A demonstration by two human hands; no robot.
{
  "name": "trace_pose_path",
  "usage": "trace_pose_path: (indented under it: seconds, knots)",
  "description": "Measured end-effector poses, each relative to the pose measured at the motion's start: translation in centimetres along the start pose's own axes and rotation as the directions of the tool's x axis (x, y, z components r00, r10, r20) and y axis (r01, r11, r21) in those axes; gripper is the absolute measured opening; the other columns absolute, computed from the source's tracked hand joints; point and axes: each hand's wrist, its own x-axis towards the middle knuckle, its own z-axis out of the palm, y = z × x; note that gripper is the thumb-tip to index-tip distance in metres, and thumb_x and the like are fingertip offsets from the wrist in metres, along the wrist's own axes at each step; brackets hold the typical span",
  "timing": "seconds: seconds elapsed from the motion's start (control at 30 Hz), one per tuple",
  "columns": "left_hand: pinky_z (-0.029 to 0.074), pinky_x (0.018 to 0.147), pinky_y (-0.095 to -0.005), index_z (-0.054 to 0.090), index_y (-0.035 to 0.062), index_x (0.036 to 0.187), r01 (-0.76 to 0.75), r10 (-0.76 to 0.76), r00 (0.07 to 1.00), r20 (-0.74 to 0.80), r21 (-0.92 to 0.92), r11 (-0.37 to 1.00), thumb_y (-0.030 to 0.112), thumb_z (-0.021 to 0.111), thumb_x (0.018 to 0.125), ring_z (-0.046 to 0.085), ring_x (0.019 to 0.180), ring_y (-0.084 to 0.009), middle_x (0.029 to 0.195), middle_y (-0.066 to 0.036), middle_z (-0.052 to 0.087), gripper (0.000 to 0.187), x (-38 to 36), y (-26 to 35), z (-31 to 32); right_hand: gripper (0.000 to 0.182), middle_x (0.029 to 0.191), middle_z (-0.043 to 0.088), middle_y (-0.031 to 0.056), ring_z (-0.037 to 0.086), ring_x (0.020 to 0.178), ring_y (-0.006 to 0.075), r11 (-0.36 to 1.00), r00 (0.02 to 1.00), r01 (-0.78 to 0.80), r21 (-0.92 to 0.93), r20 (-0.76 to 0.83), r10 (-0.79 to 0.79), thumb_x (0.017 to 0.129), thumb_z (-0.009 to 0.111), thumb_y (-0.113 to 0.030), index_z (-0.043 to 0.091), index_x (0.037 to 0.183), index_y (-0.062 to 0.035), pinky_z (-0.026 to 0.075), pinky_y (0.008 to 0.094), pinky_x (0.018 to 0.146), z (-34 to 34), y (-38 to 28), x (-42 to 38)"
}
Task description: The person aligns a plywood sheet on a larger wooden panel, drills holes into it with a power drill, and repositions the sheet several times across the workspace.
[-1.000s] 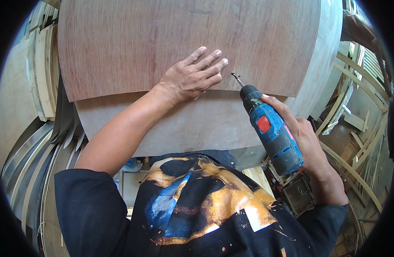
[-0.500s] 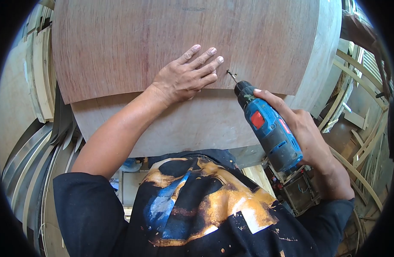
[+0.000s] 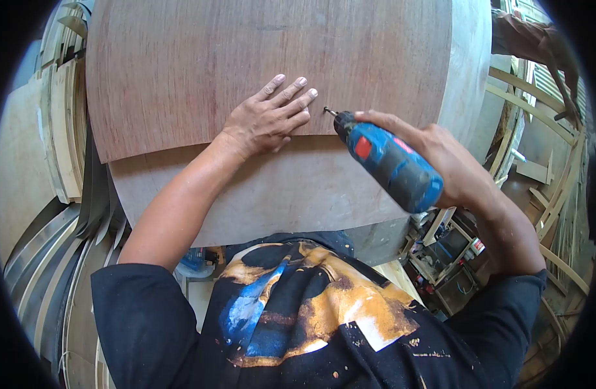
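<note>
My left hand (image 3: 267, 118) lies flat with fingers spread on a reddish-brown plywood sheet (image 3: 200, 71), close to its near edge. My right hand (image 3: 444, 159) is wrapped round a blue cordless drill (image 3: 392, 165) with a red patch on its side. The drill leans up and to the left. Its bit (image 3: 331, 111) meets the sheet just right of my left fingertips, at a small dark spot. Below the brown sheet lies a paler curved panel (image 3: 278, 194), reaching out past it toward my body. The drill's handle and trigger are hidden by my hand.
Curved strips (image 3: 48, 259) stand stacked at the left, beside a pale board (image 3: 25, 142). On the right are curved wooden ribs (image 3: 537, 94) and offcuts. A tool crate (image 3: 444, 259) with assorted items sits below right. Dark cloth (image 3: 537, 39) hangs at the upper right.
My right hand has swung the drill up and left, and the drill now lies at a flatter slant in view. The view has shifted slightly; my left hand stays flat on the sheet.
</note>
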Motion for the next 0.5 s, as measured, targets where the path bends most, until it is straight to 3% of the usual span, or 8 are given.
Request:
trace_pose_path:
  seconds: [0.13, 0.3, 0.33, 0.4, 0.43, 0.47, 0.5]
  knots:
    - [0.024, 0.117, -0.0428, 0.056, 0.0207, 0.117, -0.035, 0.034, 0.999, 0.01, 0.044, 0.998, 0.034, 0.063, 0.081, 0.032, 0.139, -0.0191, 0.146, 0.001, 0.04, 0.039, -0.1, -0.1, -0.5, 0.08, 0.096, 0.068, 0.0216, 0.067, 0.084, 0.0407, 0.998, 0.996, 0.058, 0.007, -0.063, -0.058, 0.068, 0.073, -0.013, 0.038, 0.14, -0.0177, 0.054, 0.0455, 0.079, 0.5, -0.2, -0.3]
    - [0.025, 0.115, -0.0439, 0.056, 0.0163, 0.12, -0.062, 0.059, 0.998, 0.034, 0.112, 0.992, 0.041, 0.072, 0.072, 0.032, 0.139, -0.0197, 0.146, -0.001, 0.039, 0.056, 0.1, -0.1, -0.9, 0.084, 0.094, 0.068, 0.0219, 0.066, 0.08, 0.041, 0.992, 0.983, 0.096, -0.077, -0.15, -0.106, 0.069, 0.071, -0.014, 0.033, 0.143, -0.0233, 0.054, 0.0463, 0.079, 2.4, 1.4, -2.7]
    - [0.02, 0.118, -0.0427, 0.056, 0.0159, 0.12, -0.048, 0.046, 0.998, 0.03, 0.068, 0.997, 0.04, 0.077, 0.065, 0.026, 0.142, -0.0203, 0.148, 0.0, 0.036, 0.064, 0.0, -0.2, -0.3, 0.087, 0.095, 0.068, 0.0211, 0.066, 0.082, 0.041, 0.99, 0.972, 0.115, -0.077, -0.196, -0.128, 0.068, 0.071, -0.014, 0.031, 0.144, -0.0243, 0.054, 0.0467, 0.08, 3.9, 1.8, -3.3]
    - [0.02, 0.118, -0.0425, 0.056, 0.016, 0.121, -0.059, 0.058, 0.998, 0.016, 0.092, 0.994, 0.04, 0.077, 0.065, 0.026, 0.142, -0.02, 0.149, 0.0, 0.036, 0.064, 0.1, -0.3, -0.6, 0.091, 0.103, 0.066, 0.019, 0.065, 0.091, 0.0397, 0.979, 0.926, 0.176, -0.107, -0.318, -0.201, 0.067, 0.073, -0.016, 0.029, 0.146, -0.0264, 0.052, 0.0475, 0.082, 8.8, 3.1, -4.7]
    - [0.02, 0.118, -0.0422, 0.056, 0.0161, 0.121, -0.069, 0.067, 0.998, 0.018, 0.079, 0.995, 0.04, 0.077, 0.065, 0.025, 0.142, -0.0197, 0.149, 0.0, 0.036, 0.064, -0.1, -0.2, -0.6, 0.091, 0.112, 0.061, 0.0177, 0.063, 0.096, 0.0391, 0.948, 0.84, 0.312, -0.069, -0.447, -0.309, 0.067, 0.074, -0.018, 0.03, 0.146, -0.0271, 0.052, 0.048, 0.082, 12.0, 4.5, -4.6]
    - [0.021, 0.118, -0.0418, 0.057, 0.0157, 0.118, -0.065, 0.065, 0.998, 0.005, 0.075, 0.995, 0.039, 0.078, 0.065, 0.025, 0.142, -0.0189, 0.149, 0.001, 0.035, 0.062, -0.1, -0.2, -0.4, 0.09, 0.112, 0.059, 0.0163, 0.062, 0.094, 0.0383, 0.949, 0.804, 0.313, -0.036, -0.523, -0.284, 0.065, 0.077, -0.02, 0.034, 0.144, -0.0287, 0.052, 0.0473, 0.079, 15.2, 5.0, -4.9]
    - [0.021, 0.118, -0.0418, 0.057, 0.0157, 0.118, -0.076, 0.076, 0.997, 0.004, 0.098, 0.992, 0.039, 0.078, 0.065, 0.025, 0.142, -0.0189, 0.149, 0.001, 0.035, 0.062, 0.0, -0.3, -0.5, 0.084, 0.103, 0.059, 0.0143, 0.063, 0.088, 0.0371, 0.976, 0.839, 0.218, 0.021, -0.516, -0.176, 0.066, 0.078, -0.019, 0.041, 0.14, -0.0301, 0.052, 0.0469, 0.076, 18.0, 4.9, -5.1]
